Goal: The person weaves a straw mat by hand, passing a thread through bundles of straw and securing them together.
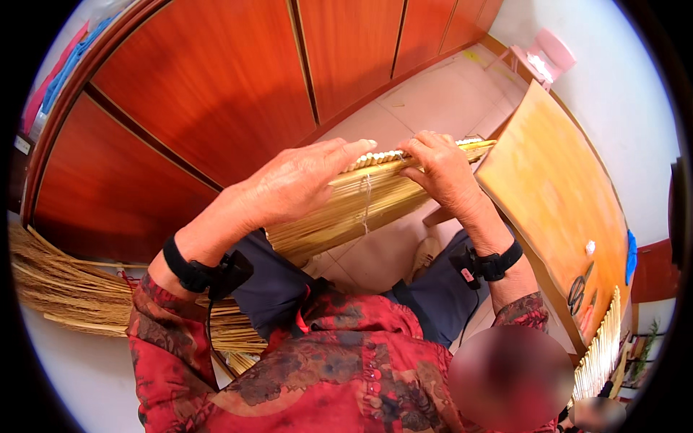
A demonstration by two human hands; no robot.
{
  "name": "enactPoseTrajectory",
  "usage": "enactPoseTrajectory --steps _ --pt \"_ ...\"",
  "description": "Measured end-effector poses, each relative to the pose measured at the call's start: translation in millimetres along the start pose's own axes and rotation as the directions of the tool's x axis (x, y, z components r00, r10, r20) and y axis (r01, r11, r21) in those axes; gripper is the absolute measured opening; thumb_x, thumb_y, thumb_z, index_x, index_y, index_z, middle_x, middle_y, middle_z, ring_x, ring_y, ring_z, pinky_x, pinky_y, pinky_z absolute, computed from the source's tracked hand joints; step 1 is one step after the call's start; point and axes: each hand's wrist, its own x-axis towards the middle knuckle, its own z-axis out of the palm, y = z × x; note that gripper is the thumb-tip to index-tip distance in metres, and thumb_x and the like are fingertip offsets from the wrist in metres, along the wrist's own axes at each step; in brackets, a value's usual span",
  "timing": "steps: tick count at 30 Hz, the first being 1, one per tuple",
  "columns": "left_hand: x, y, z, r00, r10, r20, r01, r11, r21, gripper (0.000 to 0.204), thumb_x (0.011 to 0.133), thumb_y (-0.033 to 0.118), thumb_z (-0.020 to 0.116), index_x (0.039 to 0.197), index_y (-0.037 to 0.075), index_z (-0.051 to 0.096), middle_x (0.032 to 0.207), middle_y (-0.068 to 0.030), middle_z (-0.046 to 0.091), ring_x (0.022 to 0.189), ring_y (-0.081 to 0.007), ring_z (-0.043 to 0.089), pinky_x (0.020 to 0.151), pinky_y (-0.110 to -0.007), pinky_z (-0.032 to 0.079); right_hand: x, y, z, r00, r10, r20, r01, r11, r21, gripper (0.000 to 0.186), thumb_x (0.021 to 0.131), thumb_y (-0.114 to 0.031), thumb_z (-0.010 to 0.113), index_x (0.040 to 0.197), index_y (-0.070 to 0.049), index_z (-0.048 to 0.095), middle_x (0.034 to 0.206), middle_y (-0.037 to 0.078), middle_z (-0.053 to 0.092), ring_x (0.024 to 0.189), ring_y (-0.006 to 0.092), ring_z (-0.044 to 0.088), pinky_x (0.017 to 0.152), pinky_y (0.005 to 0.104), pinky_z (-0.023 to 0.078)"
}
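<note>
- One o'clock: mat edge [380,157], partly hidden by right fingers [426,143].
- Half past four: blurred oval [510,379] over the shirt [310,372].
- Half past eight: straw [68,289], partly behind a sleeve [164,332].
- Three o'clock: white lump [590,247], too small to tell.

Home-style rm, apparently doubling as craft wkshp: around me, bundled dry stalks [65,289], scissors [576,294] on wooden tbl [548,187], pink chair [556,52], tiled flr [426,101].

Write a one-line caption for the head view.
Person's left grip touching and right grip holding the edge of a flat, string-tied yellow stalk panel beside a tan rectangular wooden table.
</note>
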Motion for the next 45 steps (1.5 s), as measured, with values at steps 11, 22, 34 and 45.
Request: enactPoseTrajectory --steps 11,22,34,45 --pt "0 -2 -52 0.978 -0.025 -0.209 0.060 0.985 0.161 0.047 0.075 -0.007 0.059 0.121 0.002 0.052 0.103 -0.0147 0.057 0.098 -0.0329 0.059 0.084 -0.038 0.049 52 -11 -33 0.995 -0.009 -0.098 0.015 0.998 0.056 0.034 0.066 -0.012 0.076 0.095 -0.006 0.059 0.087 0.008 0.057 0.086 0.0290 0.058 0.074 0.0387 0.048" --pt "-87 -29 9 0.979 0.029 -0.202 0.034 0.953 0.301 0.032 0.070 -0.002 0.067 0.101 0.001 0.059 0.095 -0.0125 0.061 0.086 -0.0311 0.060 0.073 -0.037 0.050 13 -95 25 0.990 -0.072 -0.125 0.071 0.997 -0.012 0.027 0.065 -0.006 0.070 0.089 -0.005 0.058 0.081 0.009 0.052 0.072 0.0269 0.056 0.062 0.0369 0.045" --pt "-137 -20 30 0.974 0.208 -0.091 -0.177 0.948 0.266 0.028 0.076 0.006 0.062 0.103 0.000 0.062 0.096 -0.0115 0.064 0.087 -0.0260 0.064 0.076 -0.038 0.051 -50 -137 31 0.977 -0.210 0.034 0.197 0.954 0.225 0.032 0.068 -0.010 0.060 0.095 0.006 0.059 0.081 0.012 0.053 0.078 0.0255 0.059 0.066 0.0320 0.050" --pt "-124 -32 54 0.986 0.165 -0.019 -0.163 0.985 0.057 0.026 0.073 0.006 0.063 0.099 -0.001 0.063 0.093 -0.0114 0.064 0.089 -0.0266 0.064 0.080 -0.038 0.050 -65 -121 34 0.950 0.008 0.313 -0.201 0.782 0.590 0.025 0.075 -0.013 0.067 0.096 -0.002 0.061 0.082 0.009 0.053 0.079 0.0258 0.057 0.066 0.0331 0.048"
